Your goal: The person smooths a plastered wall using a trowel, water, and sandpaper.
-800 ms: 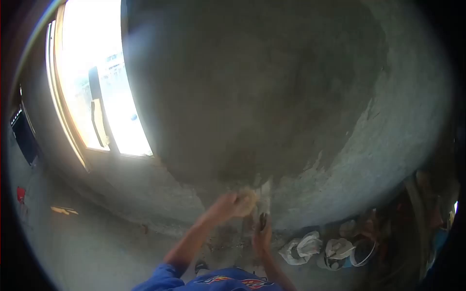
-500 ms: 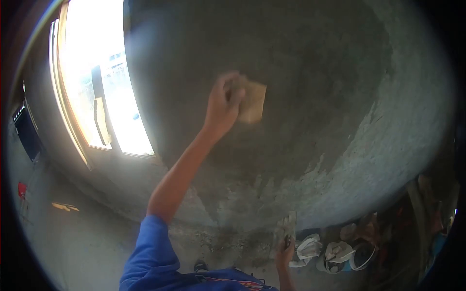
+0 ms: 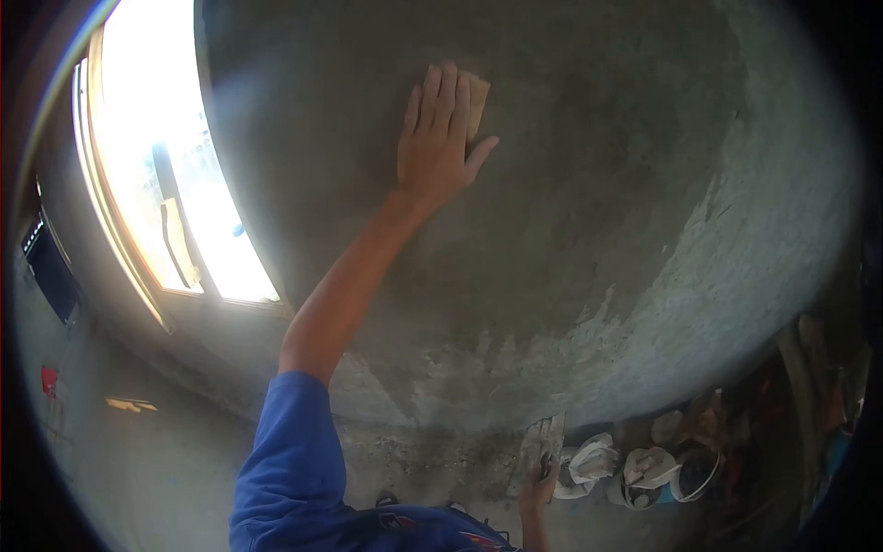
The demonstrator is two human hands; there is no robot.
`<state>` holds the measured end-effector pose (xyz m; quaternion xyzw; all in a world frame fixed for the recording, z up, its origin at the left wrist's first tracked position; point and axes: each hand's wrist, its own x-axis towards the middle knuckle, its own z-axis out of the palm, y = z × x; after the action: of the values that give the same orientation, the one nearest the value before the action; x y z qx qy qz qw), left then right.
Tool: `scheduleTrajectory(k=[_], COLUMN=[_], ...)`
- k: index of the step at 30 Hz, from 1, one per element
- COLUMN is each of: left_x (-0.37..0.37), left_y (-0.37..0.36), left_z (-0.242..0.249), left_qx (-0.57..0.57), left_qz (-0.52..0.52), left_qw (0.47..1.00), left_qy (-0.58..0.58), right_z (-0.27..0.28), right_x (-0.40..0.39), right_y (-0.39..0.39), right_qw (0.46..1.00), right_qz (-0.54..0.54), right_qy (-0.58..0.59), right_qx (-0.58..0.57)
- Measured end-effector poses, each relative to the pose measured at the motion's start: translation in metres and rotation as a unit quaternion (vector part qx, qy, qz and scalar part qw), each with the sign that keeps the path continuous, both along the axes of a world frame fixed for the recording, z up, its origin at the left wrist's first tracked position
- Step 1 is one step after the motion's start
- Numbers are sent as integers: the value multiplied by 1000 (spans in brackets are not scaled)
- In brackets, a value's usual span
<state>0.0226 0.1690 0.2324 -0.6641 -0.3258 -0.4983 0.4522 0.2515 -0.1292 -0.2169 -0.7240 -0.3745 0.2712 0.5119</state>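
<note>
High on the damp grey plastered wall [image 3: 570, 193], my left hand [image 3: 437, 133] lies flat over a yellowish sponge [image 3: 477, 106], pressing it to the surface. Its fingers are straight and the thumb sticks out to the right. Only the sponge's right part shows; the rest is under the hand. Low in the view, my right hand [image 3: 536, 488] is closed on a plastering trowel [image 3: 536, 446], whose flat grey blade has plaster marks. The trowel is well below the left hand, near the foot of the wall.
A bright window [image 3: 170, 175] with a wooden frame is at the left. White sacks [image 3: 589, 462] and a bucket [image 3: 694, 477] stand on the floor by the right hand. Long boards [image 3: 798, 396] lean at the far right. Rough, paler plaster borders the darker damp patch.
My left hand has moved up the wall with the sponge, from fingers curled at its edge to lying flat over it. My right hand has stayed low with the trowel.
</note>
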Motion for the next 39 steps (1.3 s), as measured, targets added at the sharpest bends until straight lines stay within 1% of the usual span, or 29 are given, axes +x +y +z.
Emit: scheduleTrajectory(k=[2, 3, 4, 6, 8, 9, 10, 11, 12, 13, 15, 19, 20, 22, 23, 24, 26, 27, 28, 30, 31, 32, 33, 34, 35, 37, 38, 39], left_x=[-2, -3, -6, -14, -14, -14, -11, -4, -1, -6, -15, -24, -34, -49, -56, -61, -62, -68, -72, -71, -71, -73, -79, -84, -87, -93, -98, -99], left_y=[2, 2, 4, 11, 20, 22, 20, 18, 19, 19, 19, -9, -13, -27, -17, -9, 2, 14, 21, 11, 10, 11, 10, 6, 0, -15, -20, -15], left_z=[-17, -24, -23, -10, 40, 64, 83, 99, 104, 93, 51, -58, -82, -111, -112, -87, -3, 39, 63, 60, 55, 38, 8, -25, -64, -160, -197, -201], left_qx=[-6, -21, -21, 12, 43, 62, 63, 99, 132, 132, 75, -89, -95, -160, -136, -110, -16, 21, 56, 46, 50, 44, 24, 5, -40, -131, -180, -184], left_qz=[11, 22, 24, 51, 70, 87, 89, 54, 20, 26, 29, 59, 71, 73, 79, 84, 90, 75, 59, 57, 51, 47, 46, 45, 57, 68, 66, 65], left_qw=[1000, 999, 999, 996, 994, 993, 993, 993, 991, 991, 997, 994, 993, 984, 987, 990, 996, 997, 997, 997, 997, 998, 999, 999, 997, 988, 980, 979], left_qy=[11, 21, 21, 76, 65, 51, 52, 31, 10, 9, 4, 25, 23, 9, 14, 22, -24, -13, -4, -12, -11, -9, 7, 22, 29, 45, 53, 59], right_z=[20, 19, 20, 12, -5, -4, 0, 4, 7, -4, -31, -46, -42, -36, -34, -31, -23, -19, -16, -13, -15, -17, -18, -17, -16, -17, -23, -26], right_x=[-5, -6, -6, -4, 0, -1, 0, 3, 3, 5, 10, 10, 7, 8, 9, 7, -2, -5, -9, -15, -22, -26, -30, -37, -38, -44, -46, -45], right_y=[10, 12, 17, 27, 39, 45, 46, 48, 49, 50, 56, 55, 56, 51, 51, 54, 61, 63, 67, 69, 73, 77, 80, 81, 82, 79, 73, 73], right_qw=[999, 999, 998, 995, 990, 990, 993, 994, 997, 996, 997, 996, 996, 997, 996, 996, 995, 995, 995, 990, 991, 995, 993, 993, 993, 990, 990, 993], right_qz=[40, 43, 48, 54, 32, 34, 35, 37, 29, 35, 13, 26, 29, 47, 58, 68, 84, 93, 95, 109, 107, 102, 97, 89, 87, 93, 90, 95], right_qy=[6, 7, -15, -34, -107, -104, -69, -37, -51, -53, -28, 5, 5, -2, -11, -19, -9, -3, -6, -89, -84, -10, 63, 79, 80, 102, 107, 71], right_qx=[30, 27, 47, 73, 85, 89, 93, 95, 58, 57, 72, 85, 81, 68, 59, 51, 48, 45, 38, 21, 12, 9, 5, 26, 25, -10, -16, -8])
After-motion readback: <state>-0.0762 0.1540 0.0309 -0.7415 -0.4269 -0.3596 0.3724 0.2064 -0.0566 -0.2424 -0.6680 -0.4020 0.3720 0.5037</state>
